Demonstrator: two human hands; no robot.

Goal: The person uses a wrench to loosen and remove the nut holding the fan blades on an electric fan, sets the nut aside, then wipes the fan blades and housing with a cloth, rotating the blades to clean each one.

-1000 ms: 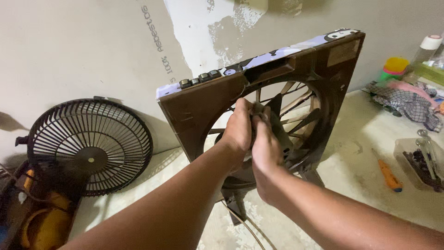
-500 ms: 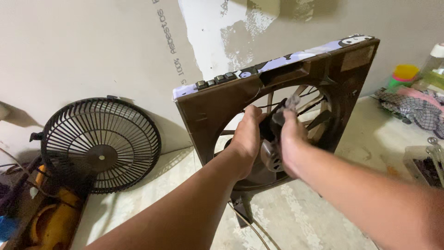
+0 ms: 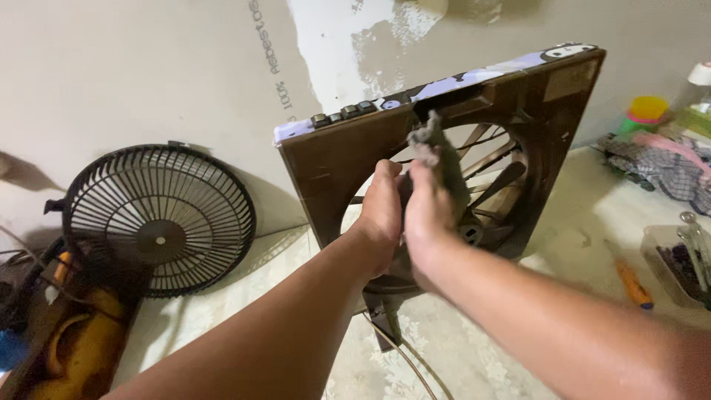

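Right hand (image 3: 429,215) pinches a grey rag (image 3: 444,159); left hand (image 3: 381,215) grips the square brown fan frame (image 3: 333,159).

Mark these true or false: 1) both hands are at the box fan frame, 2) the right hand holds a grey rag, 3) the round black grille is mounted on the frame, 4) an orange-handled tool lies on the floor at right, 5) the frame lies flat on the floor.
1) True: left hand and right hand meet at the brown box fan frame.
2) True: grey rag.
3) False: black grille leans against the wall, apart.
4) True: orange-handled tool.
5) False: it stands upright, tilted.
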